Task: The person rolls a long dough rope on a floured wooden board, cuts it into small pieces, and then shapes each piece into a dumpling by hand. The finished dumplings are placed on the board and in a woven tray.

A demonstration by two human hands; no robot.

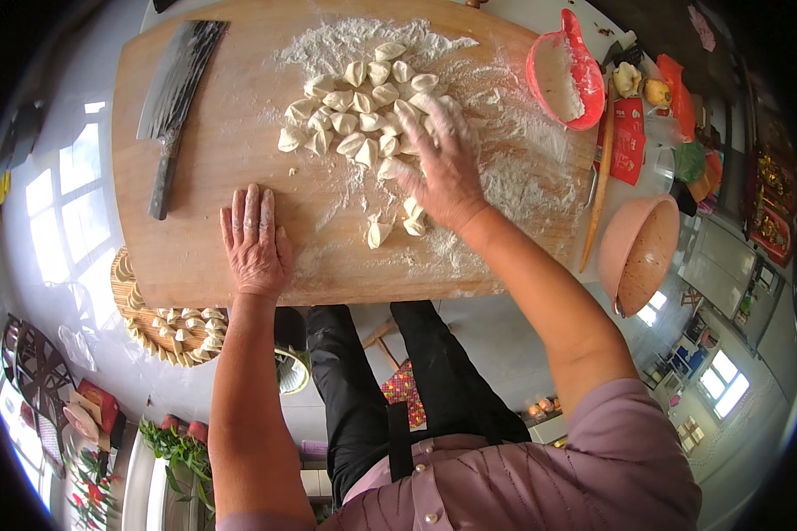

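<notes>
My right hand (448, 166), dusted with flour, reaches over the right side of a pile of cut dough pieces (362, 103), its fingers apart and touching some of them. Its palm side is hidden. Nearer to me, a few more dough pieces (378, 232) lie apart from the pile. On the wooden board (239, 159), my left hand (256, 245) rests flat near the front edge, holding nothing. Loose flour (372, 36) covers the board behind the pile and to its right.
A cleaver (179, 99) lies at the board's left. At the right are a red plastic scoop of flour (558, 79), a wooden rolling pin (604, 172) and a pinkish bowl (627, 255). Below the board's left corner, a round woven tray (139, 325) holds dumplings.
</notes>
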